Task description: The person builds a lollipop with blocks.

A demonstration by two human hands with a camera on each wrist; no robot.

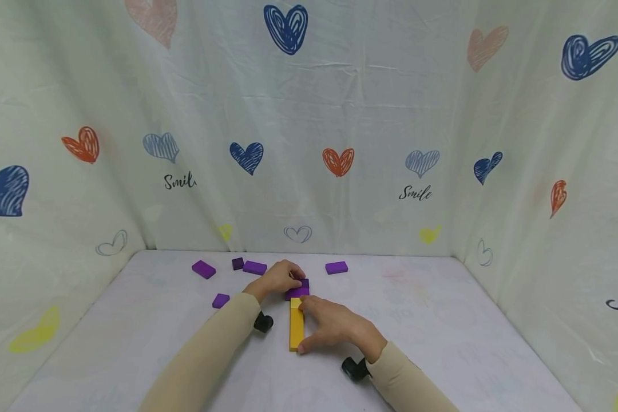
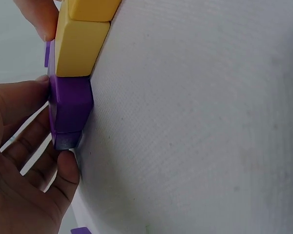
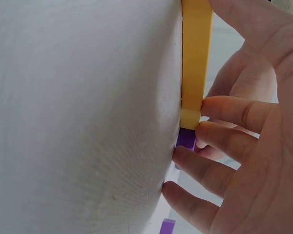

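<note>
Purple blocks (image 1: 297, 293) lie flat in a short line at the middle of the table, and my left hand (image 1: 280, 277) holds them at their far end. In the left wrist view the thumb presses the purple block (image 2: 72, 100) while other fingers curl round its end. Yellow blocks (image 1: 296, 327) run from the purple ones toward me, touching them end to end. Along their right side lies my right hand (image 1: 335, 323), thumb at the near end and fingertips near the lighter yellow block (image 3: 190, 118). Its fingers are spread and fairly straight.
Loose purple blocks lie farther back: one at the far left (image 1: 203, 269), one beside a dark block (image 1: 237, 264), one near the left forearm (image 1: 221, 301), one at the back right (image 1: 336, 268). A heart-printed curtain (image 1: 376, 212) borders the white table (image 1: 443, 332).
</note>
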